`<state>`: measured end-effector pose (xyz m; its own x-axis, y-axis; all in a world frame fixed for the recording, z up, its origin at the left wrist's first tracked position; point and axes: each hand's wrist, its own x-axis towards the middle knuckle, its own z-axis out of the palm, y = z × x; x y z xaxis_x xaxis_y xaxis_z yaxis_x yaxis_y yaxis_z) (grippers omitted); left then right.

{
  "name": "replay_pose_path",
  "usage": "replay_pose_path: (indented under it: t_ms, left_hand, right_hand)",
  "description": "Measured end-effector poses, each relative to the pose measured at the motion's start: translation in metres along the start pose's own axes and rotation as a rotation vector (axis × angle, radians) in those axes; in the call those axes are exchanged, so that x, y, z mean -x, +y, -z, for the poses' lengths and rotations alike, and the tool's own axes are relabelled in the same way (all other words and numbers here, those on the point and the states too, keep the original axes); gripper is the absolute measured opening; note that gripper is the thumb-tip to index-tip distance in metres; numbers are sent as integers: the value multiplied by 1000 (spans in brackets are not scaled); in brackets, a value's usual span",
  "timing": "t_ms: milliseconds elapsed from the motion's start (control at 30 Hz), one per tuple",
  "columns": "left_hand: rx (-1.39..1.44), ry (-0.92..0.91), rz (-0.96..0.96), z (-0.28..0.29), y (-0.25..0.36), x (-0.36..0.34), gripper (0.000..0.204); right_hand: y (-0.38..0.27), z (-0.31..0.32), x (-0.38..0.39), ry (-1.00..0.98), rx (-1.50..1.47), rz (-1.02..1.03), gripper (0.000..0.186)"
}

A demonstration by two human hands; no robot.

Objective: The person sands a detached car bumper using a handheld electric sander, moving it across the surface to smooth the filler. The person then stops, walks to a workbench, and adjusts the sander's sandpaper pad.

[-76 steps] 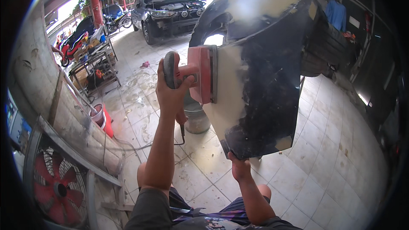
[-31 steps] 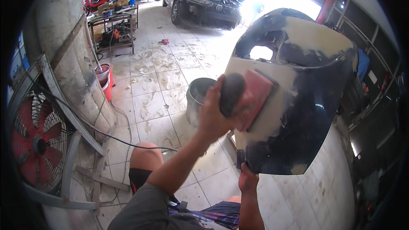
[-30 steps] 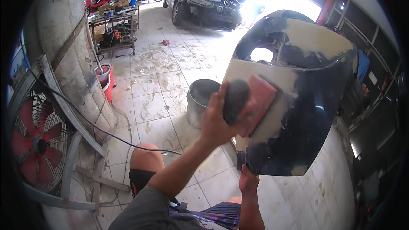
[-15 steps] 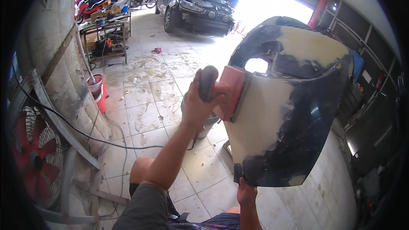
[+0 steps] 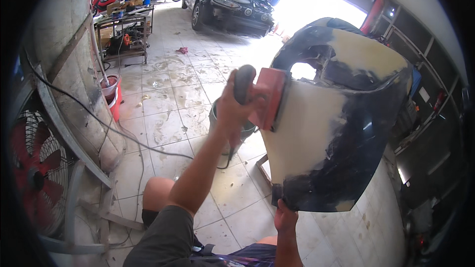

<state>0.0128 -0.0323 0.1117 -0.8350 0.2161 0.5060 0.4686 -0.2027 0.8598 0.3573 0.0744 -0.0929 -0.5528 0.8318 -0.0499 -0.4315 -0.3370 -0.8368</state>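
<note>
1. Left hand [image 5: 235,111]: fingers wrapped round the grip of the sander.
2. Sander [image 5: 267,100]: red, corded; pad side toward the panel's beige area, at its upper left edge.
3. Panel [image 5: 309,128]: dark, beige-patched, tilted, right of centre.
4. Right hand [image 5: 285,216]: gripping the panel's lower left corner.
5. Fan [image 5: 35,180]: red-bladed, far left.
6. Car [image 5: 230,12]: dark, hood raised, beyond.

On the car bumper [image 5: 336,123] I see from here glossy black paint [image 5: 363,138] beside smooth, matt beige patches [image 5: 303,128]. The electric sander [image 5: 270,96] shows dull red plastic. The floor tiles [image 5: 163,126] look smooth, and the sleeve [image 5: 166,230] is matt grey cloth.
</note>
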Motion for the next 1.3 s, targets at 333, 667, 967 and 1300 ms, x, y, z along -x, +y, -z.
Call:
replay_pose_path:
  t_ms: [333,667,967,1300]
  left_hand:
    - [-122,-108,-296,-10,75,133,113]
    - [-95,-17,-247,-6,10,48,116]
    - [20,37,-98,0,-54,-55,115]
    - [-10,-30,-110,2,-9,15,116]
  right_hand:
    - [-12,-11,6,-60,58,45,64]
    - [-4,-10,13,-15,-39,44,71]
    - [-3,-10,10,-73,-36,90,73]
    - [-5,2,9,44,39,37,68]
